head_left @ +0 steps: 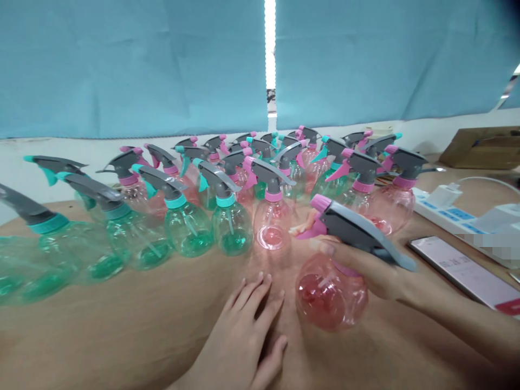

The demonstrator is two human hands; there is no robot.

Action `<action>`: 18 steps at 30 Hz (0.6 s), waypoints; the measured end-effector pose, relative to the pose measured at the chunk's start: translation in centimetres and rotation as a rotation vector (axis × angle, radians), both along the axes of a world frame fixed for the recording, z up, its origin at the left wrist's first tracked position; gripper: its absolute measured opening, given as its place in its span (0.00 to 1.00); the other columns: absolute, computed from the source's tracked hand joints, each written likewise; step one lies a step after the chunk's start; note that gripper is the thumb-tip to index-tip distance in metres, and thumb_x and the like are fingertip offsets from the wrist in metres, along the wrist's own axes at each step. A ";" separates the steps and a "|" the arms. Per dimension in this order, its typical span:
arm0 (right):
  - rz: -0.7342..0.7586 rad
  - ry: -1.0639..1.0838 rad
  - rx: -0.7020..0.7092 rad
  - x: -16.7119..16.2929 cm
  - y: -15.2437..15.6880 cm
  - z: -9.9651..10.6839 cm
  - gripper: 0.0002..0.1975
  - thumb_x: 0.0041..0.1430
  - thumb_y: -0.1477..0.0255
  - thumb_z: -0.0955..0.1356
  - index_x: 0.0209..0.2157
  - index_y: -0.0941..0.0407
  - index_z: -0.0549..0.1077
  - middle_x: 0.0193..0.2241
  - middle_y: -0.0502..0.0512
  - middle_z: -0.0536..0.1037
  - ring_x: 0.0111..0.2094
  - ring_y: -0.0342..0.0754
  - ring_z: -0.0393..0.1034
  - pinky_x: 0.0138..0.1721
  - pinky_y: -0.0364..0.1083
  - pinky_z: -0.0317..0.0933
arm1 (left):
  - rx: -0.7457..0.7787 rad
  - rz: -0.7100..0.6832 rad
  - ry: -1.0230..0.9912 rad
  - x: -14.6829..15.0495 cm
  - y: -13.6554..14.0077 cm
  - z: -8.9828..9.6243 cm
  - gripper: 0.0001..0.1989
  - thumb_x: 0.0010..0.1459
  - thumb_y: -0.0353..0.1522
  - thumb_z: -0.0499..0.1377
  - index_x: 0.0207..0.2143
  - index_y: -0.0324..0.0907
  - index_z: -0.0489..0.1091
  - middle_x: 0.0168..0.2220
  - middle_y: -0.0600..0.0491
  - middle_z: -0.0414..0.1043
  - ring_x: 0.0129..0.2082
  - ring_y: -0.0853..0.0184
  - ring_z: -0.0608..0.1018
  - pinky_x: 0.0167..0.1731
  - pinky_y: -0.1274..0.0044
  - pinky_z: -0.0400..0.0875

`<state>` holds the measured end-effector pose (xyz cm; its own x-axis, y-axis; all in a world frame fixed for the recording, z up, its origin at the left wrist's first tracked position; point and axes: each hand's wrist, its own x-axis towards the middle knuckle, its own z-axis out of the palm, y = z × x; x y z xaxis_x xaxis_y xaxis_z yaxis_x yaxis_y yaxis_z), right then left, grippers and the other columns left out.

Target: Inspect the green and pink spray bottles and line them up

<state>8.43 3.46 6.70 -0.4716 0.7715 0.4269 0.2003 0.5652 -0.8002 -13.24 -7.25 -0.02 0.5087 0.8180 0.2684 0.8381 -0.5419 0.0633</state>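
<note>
My right hand (365, 265) is wrapped round the neck of a pink spray bottle (331, 298) with a grey and pink trigger head. The bottle is tilted, its nozzle pointing away to the left. Whether its base touches the table cannot be told. Palm down on the wooden table (122, 336), my left hand (239, 325) has its fingers stretched out and holds nothing. Just beyond its fingertips stand an upright pink spray bottle (271, 222) and a green spray bottle (231, 225).
Several more green and pink spray bottles crowd the table's back and left side, among them a green bottle (189, 227). To the right lie a phone (463, 271) and a white power strip (455, 214) with plugs. Behind them is a cardboard piece (479, 147); blue curtains (134, 65) hang at the back.
</note>
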 end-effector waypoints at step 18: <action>0.054 -0.022 0.027 -0.9 -0.8 2.1 0.14 0.56 0.70 0.64 0.23 0.52 0.52 0.21 0.46 0.62 0.23 0.44 0.60 0.25 0.46 0.53 | -0.041 0.029 0.007 0.2 -0.2 0.4 0.24 0.59 0.32 0.56 0.58 0.39 0.62 0.60 0.43 0.62 0.59 0.53 0.65 0.54 0.58 0.63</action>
